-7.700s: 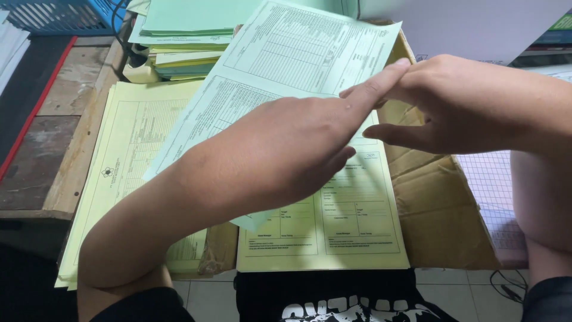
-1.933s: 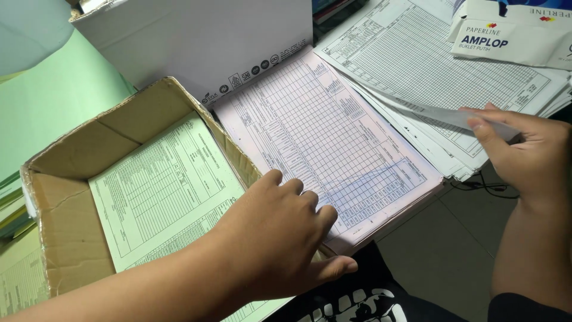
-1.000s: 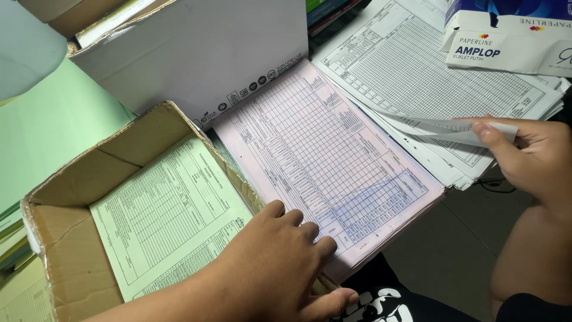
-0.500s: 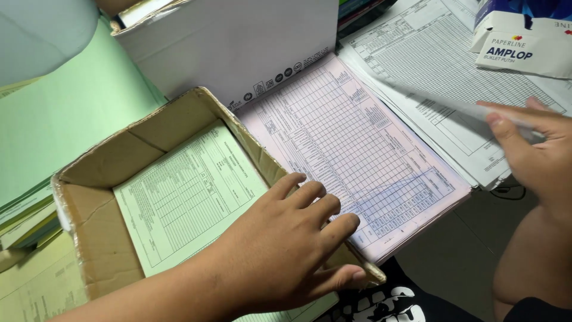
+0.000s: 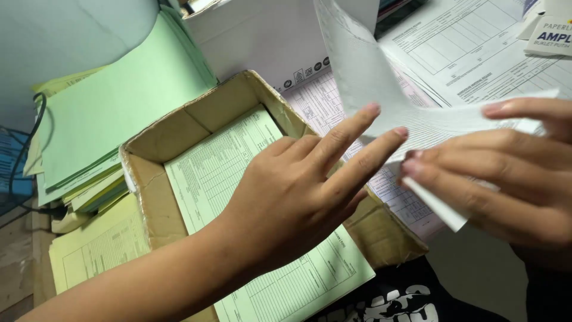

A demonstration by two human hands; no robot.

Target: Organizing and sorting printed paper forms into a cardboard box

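Right hand (image 5: 512,179) pinches a white sheet (image 5: 381,89) lifted over the pink forms (image 5: 333,107) beside the cardboard box (image 5: 155,197), left hand (image 5: 298,191) open-fingered touching its edge; likely light, floppy, crease-prone—grip near edges.

Form (image 5: 238,179) in cardboard box (image 5: 149,197), paper stack (image 5: 119,113) left of it, ledger sheets (image 5: 465,53) right

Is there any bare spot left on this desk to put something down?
Hardly. Paper covers nearly everything: green stack on the left, cardboard box holding a form, white forms top right. Both hands crowd the middle. Only bare wood shows bottom left.
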